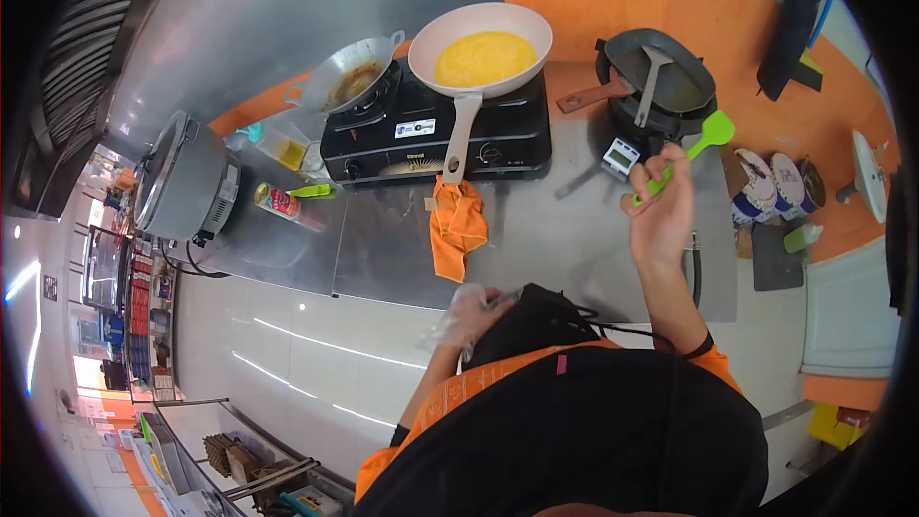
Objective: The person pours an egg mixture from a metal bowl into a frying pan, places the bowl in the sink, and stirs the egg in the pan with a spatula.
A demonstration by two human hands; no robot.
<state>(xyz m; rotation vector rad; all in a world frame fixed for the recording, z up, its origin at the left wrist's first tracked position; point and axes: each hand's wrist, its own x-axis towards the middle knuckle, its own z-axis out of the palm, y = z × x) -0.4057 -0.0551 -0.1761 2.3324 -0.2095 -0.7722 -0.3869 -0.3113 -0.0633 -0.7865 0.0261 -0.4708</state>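
Note:
My right hand [662, 211] is raised over the right side of the counter, its fingers closed round the handle of a bright green spatula [716, 128]. The spatula's head points up and right. My left hand [469, 314], in a clear plastic glove, is low by the counter's front edge against my black apron. Its fingers look curled; whatever they hold is hidden. A pale frying pan [418, 65] with yellow liquid [486, 57], perhaps egg, sits on the black gas stove [402, 139]. Its handle points toward me, with an orange cloth [458, 230] below the handle's end.
Left on the stove stands a metal wok [337, 62]. A rice cooker [191, 177], a red can [276, 201] and a bottle of yellow liquid [285, 148] are at the left. Dark pans [689, 77], a metal turner [651, 81] and a digital timer [620, 158] are at the right.

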